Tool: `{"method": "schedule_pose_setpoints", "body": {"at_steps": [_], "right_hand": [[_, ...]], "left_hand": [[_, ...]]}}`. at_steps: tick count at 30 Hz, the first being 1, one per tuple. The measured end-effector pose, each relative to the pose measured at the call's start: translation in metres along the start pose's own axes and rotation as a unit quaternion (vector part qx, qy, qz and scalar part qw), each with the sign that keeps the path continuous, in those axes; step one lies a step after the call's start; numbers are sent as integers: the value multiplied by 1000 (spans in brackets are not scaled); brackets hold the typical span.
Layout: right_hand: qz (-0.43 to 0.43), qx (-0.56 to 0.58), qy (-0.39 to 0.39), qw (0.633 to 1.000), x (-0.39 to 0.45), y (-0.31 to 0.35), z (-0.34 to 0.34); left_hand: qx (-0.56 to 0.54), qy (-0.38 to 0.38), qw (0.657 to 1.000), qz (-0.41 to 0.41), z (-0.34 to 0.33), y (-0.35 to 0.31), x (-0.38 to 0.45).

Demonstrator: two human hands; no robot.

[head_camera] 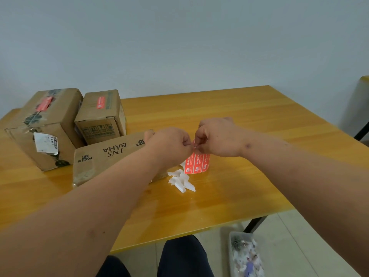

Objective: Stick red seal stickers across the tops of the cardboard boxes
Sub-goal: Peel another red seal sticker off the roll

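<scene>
- Stickers (197, 163), a red sheet of them, hung just above the desk (229, 120), pinched at its top edge between both hands.
- Left hand (171, 143) had its fingers curled, grasping the sheet's top left corner; right hand (216, 136) was curled likewise, grasping the top beside it. The two grips nearly touched.
- Under the sheet lay a small heap of white backing strips (182, 180) on the desk.
- A flat box (108, 156) printed "INS BAHA" lay just left of the hands, partly behind the left forearm.
- Two more boxes stood at the far left: a large box (45, 126) and a small box (100, 116), each with a red seal (100, 102) across its top.
- On the floor at lower right sat a clear tub (245, 254) of scraps.
</scene>
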State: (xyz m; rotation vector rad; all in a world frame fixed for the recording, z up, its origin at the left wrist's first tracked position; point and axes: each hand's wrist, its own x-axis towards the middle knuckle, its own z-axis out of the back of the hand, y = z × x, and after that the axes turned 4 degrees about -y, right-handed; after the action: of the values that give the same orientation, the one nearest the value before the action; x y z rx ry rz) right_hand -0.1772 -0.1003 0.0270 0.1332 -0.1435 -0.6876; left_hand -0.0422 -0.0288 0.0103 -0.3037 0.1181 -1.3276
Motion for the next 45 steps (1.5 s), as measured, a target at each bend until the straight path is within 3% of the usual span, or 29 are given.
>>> {"method": "schedule_pose_setpoints", "body": {"at_steps": [12, 20, 33, 45], "right_hand": [[29, -20, 1, 999, 3, 1, 0], [38, -16, -21, 999, 1, 2, 1], [38, 1, -39, 999, 1, 1, -1], [-14, 37, -30, 999, 1, -6, 4]], "left_hand": [[-28, 2, 1000, -5, 1, 1, -1], [-148, 30, 988, 16, 2, 5, 2], [-211, 89, 973, 15, 12, 4, 2], [-217, 90, 972, 27, 18, 3, 2]]}}
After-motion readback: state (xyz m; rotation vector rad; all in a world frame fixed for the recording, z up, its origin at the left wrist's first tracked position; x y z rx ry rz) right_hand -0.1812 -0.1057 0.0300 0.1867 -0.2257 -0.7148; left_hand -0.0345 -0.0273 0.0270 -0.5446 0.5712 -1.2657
